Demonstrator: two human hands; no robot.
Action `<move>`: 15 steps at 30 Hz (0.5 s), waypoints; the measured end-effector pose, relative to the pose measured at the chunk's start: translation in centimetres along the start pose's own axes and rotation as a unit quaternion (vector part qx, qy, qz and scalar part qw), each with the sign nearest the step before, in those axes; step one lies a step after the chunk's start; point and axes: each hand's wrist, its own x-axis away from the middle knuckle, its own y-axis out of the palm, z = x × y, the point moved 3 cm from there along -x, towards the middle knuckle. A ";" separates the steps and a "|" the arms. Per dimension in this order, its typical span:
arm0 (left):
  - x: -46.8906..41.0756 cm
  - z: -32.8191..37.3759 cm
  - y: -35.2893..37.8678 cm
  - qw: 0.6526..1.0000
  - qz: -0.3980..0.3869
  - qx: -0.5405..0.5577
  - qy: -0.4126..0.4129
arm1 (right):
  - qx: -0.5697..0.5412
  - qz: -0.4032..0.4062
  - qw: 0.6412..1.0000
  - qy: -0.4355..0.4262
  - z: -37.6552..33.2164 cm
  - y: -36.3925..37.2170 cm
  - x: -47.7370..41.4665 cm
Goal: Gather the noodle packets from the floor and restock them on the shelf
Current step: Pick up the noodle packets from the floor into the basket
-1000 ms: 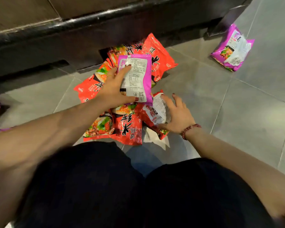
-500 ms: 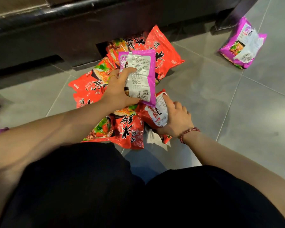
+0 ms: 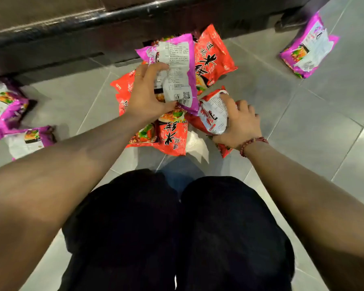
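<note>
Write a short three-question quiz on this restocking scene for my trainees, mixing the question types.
1. True or false: the left hand holds a purple packet.
2. The right hand has its fingers round a second packet. Its main colour is: A green, B red, C blue.
3. Fill in: the beaded bracelet is on the ___ wrist.

Key: 1 true; 2 B; 3 right.

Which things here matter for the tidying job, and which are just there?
Part of the job: purple plastic noodle packet in the left hand; red plastic noodle packet gripped by the right hand; pile of red packets; loose purple packets left and right; dark shelf base.
Just there: red bead bracelet; grey floor tiles; black trousers.
</note>
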 end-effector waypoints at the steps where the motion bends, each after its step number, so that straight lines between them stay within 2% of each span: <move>1: 1.1 0.9 -1.4 1.000 0.008 0.001 -0.016 | 0.006 0.004 1.000 -0.007 -0.8 -1.2 1.2; 8: 10.5 6.7 -12.7 0.989 0.090 0.019 -0.112 | 0.043 -0.030 0.997 -0.058 -8.0 -10.1 9.4; 15: 20.8 12.9 -24.6 0.953 0.218 0.014 -0.209 | 0.074 -0.046 0.987 -0.131 -15.8 -20.1 16.7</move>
